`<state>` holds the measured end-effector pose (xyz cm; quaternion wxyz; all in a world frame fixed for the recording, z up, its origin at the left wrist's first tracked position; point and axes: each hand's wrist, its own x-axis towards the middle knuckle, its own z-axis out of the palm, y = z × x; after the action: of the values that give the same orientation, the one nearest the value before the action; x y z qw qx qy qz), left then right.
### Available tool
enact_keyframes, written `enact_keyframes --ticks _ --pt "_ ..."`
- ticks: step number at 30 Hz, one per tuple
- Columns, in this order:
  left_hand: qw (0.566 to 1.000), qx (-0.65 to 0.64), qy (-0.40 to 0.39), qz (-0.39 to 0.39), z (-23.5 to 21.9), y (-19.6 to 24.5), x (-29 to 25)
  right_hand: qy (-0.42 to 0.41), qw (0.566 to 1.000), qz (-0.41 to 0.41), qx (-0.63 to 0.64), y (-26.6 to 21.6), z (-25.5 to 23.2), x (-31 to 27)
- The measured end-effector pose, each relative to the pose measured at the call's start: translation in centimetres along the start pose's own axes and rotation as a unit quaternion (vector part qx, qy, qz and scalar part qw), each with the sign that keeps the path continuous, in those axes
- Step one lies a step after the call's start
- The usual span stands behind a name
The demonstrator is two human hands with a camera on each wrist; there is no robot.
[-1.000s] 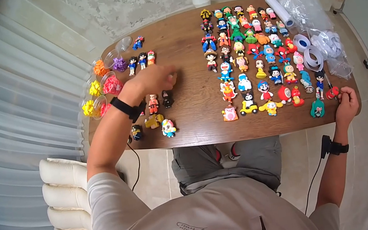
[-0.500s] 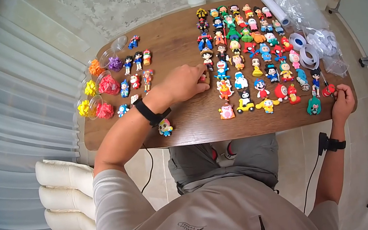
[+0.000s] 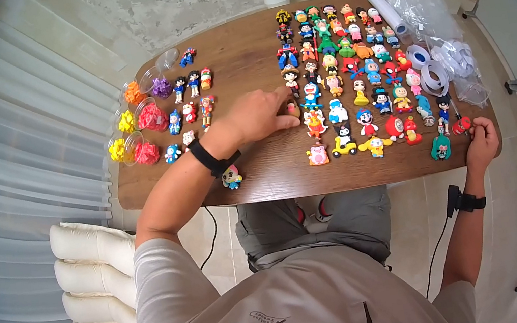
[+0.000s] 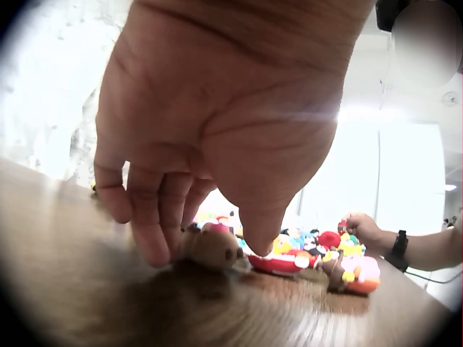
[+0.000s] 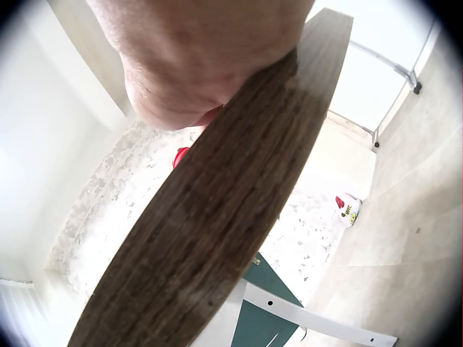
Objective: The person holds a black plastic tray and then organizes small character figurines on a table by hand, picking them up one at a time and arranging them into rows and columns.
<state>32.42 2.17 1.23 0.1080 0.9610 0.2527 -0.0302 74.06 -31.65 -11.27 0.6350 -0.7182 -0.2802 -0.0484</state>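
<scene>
My left hand (image 3: 256,117) is low over the table, just left of the straw-hat figure (image 3: 290,77) and the blue-and-white figure (image 3: 311,95). Between its thumb and fingers lies a small brown-and-pink figure (image 3: 292,108). In the left wrist view, this figure (image 4: 211,247) rests on the wood with the parted fingers and thumb of the left hand (image 4: 210,123) around it. My right hand (image 3: 483,144) rests at the table's right front edge, fingers loosely bent, beside a red round item (image 3: 462,125). In the right wrist view, the tabletop partly hides the right hand (image 5: 195,65).
Rows of figures fill the right half of the table (image 3: 262,185). Clear plastic wrap (image 3: 417,5), a white roll (image 3: 387,11) and tape rolls (image 3: 438,78) lie behind at right. More figures and cups of coloured pieces (image 3: 151,118) stand at left.
My left hand first moved right from the left group to the rows, carrying a small figure. Its fingers have since parted, and the figure shows more between them. The right hand stays at the edge.
</scene>
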Motion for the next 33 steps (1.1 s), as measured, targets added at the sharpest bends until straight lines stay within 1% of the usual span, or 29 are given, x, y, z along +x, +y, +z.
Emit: enact_keyframes --ticks 2,4,7,10,11,14,15,18,19,22,25,28,31,33 --pt "0.999 -0.019 0.03 -0.02 -1.8 -1.0 -0.8 -0.002 1.0 0.002 0.004 0.1 0.0 0.0" --pt "0.995 -0.055 0.078 -0.018 -3.2 -3.9 -1.9 -0.001 1.0 -0.002 0.009 0.2 0.1 0.0" --pt "0.997 -0.009 0.016 -0.072 -4.5 -6.0 -4.9 -0.002 1.0 -0.005 0.011 0.4 0.0 0.2" --pt "0.992 0.043 -0.09 -0.074 -3.8 -5.1 -7.9 -0.002 1.0 -0.009 0.007 0.5 0.0 0.2" --pt "0.989 0.022 -0.109 -0.097 -3.0 -5.3 -8.6 -0.001 1.0 -0.01 0.005 0.4 0.0 0.1" --pt "0.997 0.016 -0.036 -0.071 -0.8 -6.2 -9.2 -0.006 1.0 -0.012 0.01 0.4 0.0 0.1" --pt "0.996 0.008 -0.033 -0.079 -0.4 -6.3 -9.1 -0.006 1.0 -0.01 0.011 0.5 0.0 0.1" --pt "0.998 0.003 -0.008 -0.056 -0.5 -3.4 -8.3 -0.006 1.0 -0.009 0.01 0.7 0.0 0.3" --pt "1.0 -0.02 0.021 -0.006 -0.2 -2.6 -8.1 -0.006 1.0 -0.008 0.007 0.5 0.0 0.2" --pt "0.997 -0.068 -0.024 0.03 -0.3 1.5 -7.1 -0.005 1.0 -0.012 0.002 0.4 0.0 0.1" --pt "0.995 -0.053 -0.012 0.083 1.3 2.8 -6.2 0.0 1.0 -0.012 0.006 0.3 0.1 0.1" --pt "0.996 -0.053 -0.008 0.07 1.1 3.5 -6.0 0.002 1.0 -0.007 0.007 0.0 0.1 0.0" --pt "0.997 -0.051 -0.003 0.057 1.3 3.2 -6.2 0.006 1.0 -0.004 0.008 0.0 0.1 0.0" --pt "0.997 -0.052 0.013 0.059 1.7 3.2 -6.2 0.007 1.0 -0.005 0.012 -0.2 0.3 0.0"
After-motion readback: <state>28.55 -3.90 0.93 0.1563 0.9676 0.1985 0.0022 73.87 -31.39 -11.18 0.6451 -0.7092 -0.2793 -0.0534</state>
